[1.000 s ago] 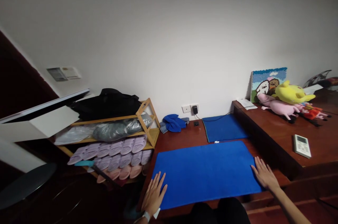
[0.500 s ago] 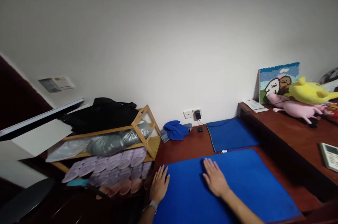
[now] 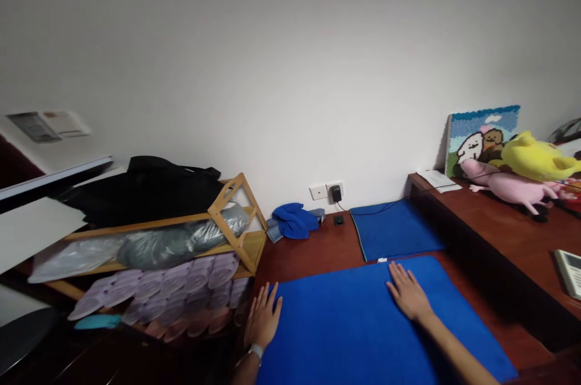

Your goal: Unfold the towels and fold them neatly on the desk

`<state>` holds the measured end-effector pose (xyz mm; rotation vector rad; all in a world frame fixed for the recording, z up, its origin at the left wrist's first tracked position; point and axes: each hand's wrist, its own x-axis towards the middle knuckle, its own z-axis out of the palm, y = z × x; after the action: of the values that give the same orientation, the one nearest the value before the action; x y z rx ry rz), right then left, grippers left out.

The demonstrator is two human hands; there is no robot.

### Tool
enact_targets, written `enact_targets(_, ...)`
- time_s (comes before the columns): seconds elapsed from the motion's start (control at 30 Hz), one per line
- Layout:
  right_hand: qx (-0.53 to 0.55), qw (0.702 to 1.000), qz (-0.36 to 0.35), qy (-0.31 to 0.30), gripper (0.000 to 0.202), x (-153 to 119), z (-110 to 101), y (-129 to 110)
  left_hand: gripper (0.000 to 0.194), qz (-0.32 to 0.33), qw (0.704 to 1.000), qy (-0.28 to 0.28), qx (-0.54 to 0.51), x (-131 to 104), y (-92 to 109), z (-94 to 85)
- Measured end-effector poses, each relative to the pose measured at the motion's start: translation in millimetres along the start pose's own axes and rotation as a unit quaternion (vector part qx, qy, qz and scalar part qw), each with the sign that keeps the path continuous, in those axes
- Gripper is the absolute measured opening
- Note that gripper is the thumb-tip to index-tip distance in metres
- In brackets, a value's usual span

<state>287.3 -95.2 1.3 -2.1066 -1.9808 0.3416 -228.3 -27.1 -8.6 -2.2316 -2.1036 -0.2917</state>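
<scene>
A large blue towel (image 3: 336,324) lies spread flat over the dark red-brown desk (image 3: 290,264). My right hand (image 3: 411,293) rests palm down near the towel's far right part, its fingers stretched out. At the towel's left edge, my left hand (image 3: 263,318) lies with fingers spread, partly on the desk. A watch or band (image 3: 256,351) circles that wrist. Beyond the big towel lies a smaller, flat blue towel (image 3: 393,230) with a white tag (image 3: 382,260) at its near edge. A crumpled blue cloth (image 3: 295,220) sits near the wall.
To the left stands a wooden shelf (image 3: 236,240) with a black bag (image 3: 149,191), wrapped bundles and several lilac slippers (image 3: 175,279). A black charger (image 3: 336,193) is plugged into the wall. The raised right surface holds plush toys (image 3: 512,182), a dog picture (image 3: 481,140) and a calculator-like device (image 3: 569,273).
My right hand has slid to the right across the large towel. My left hand stays at its left edge. The view has turned slightly to the right.
</scene>
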Motion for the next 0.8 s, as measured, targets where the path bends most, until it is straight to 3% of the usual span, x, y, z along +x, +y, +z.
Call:
enact_targets(0.1,-0.048,0.995,0.089,0.002,0.08,-4,-17,77,0.059,0.004,1.0,-0.004,0.004,1,1,-0.5)
enact_targets(0.2,-0.071,0.99,0.124,-0.001,0.081,-6,-24,121,0.059,0.002,1.0,-0.003,0.006,1,1,-0.2)
enact_targets(0.33,-0.066,0.989,0.131,0.01,0.081,-5,-25,135,0.058,-0.003,1.0,-0.004,0.003,0,3,-1.9)
enact_targets(0.43,-0.07,0.987,0.139,0.026,0.078,0,-26,122,0.058,-0.006,1.0,-0.006,-0.002,-2,4,-3.7)
enact_targets(0.5,-0.078,0.988,0.117,0.057,0.076,5,-25,92,0.057,-0.006,1.0,-0.003,-0.008,-3,5,-4.5)
enact_targets(0.57,-0.071,0.991,0.062,0.091,0.075,9,-20,40,0.057,-0.005,1.0,0.005,-0.018,-4,5,-5.0)
enact_targets(0.67,0.003,0.995,-0.058,0.078,0.071,9,-1,-72,0.057,-0.004,1.0,0.011,-0.029,-5,6,-5.6)
enact_targets(0.73,0.05,0.988,-0.143,0.039,0.069,6,19,-151,0.056,-0.007,0.999,0.012,-0.032,-5,6,-5.8)
enact_targets(0.8,0.077,0.971,-0.225,-0.015,0.07,3,41,-214,0.056,-0.012,0.999,0.015,-0.034,-6,7,-6.0)
